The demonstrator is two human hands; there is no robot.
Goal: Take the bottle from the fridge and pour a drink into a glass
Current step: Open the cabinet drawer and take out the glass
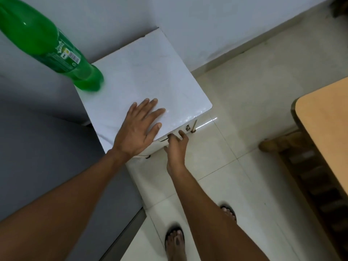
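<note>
A big green plastic bottle (47, 49) with a green label stands upright on the far left corner of a white marble-topped cabinet (143, 76). My left hand (138, 129) lies flat on the near part of that top, fingers spread, holding nothing. My right hand (177, 146) is just below the cabinet's front edge, its fingers curled around a small handle (165, 138) on the cabinet's front. No glass shows in this view. The bottle stands well away from both hands.
A grey surface (43, 147), possibly the fridge top, fills the left beside the cabinet. A wooden table (323, 125) edge is at the right, with wooden furniture legs beneath. Pale tiled floor (244, 113) lies between, and my feet in sandals stand below.
</note>
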